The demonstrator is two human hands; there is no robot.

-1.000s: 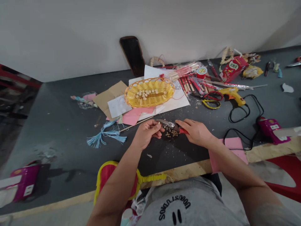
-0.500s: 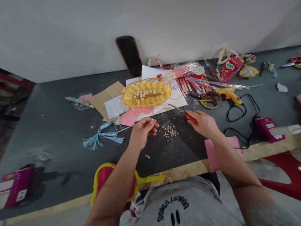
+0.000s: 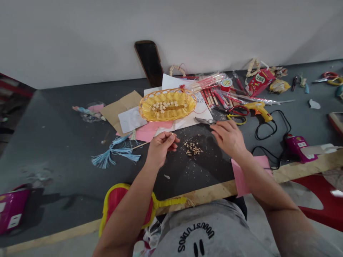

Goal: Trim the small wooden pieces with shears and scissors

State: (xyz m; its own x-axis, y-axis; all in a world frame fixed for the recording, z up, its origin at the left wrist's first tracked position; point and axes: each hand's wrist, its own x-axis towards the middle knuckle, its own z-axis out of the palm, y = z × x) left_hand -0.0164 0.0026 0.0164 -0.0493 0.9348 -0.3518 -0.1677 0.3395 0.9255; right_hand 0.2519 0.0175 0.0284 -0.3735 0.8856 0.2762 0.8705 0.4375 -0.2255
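My left hand (image 3: 162, 145) is closed on a thin wooden stick (image 3: 140, 145). The stick's tail sticks out to the left, and a small pale tip shows at the fingertips. My right hand (image 3: 229, 137) is above the table with bent, loosely parted fingers and nothing visible in them. Just beyond its fingers lie metal cutter blades (image 3: 205, 120); the handle is hidden behind the hand. Between my hands is a scatter of tiny cut pale pieces (image 3: 193, 148). A yellow woven basket (image 3: 167, 116) behind them holds several small pale flower-like pieces.
Blue tassels (image 3: 115, 151) lie left of my left hand. A phone (image 3: 149, 62) leans on the wall. Red-and-yellow scissors (image 3: 238, 116), a yellow glue gun (image 3: 259, 110) with its cord, and a purple power block (image 3: 298, 146) stand right. A red-and-yellow fan-shaped item (image 3: 115, 200) is at the front edge.
My right hand has let go of the red-handled cutter, which now lies flatter by the papers. My left hand stays in place with the stick. The view has shifted slightly.
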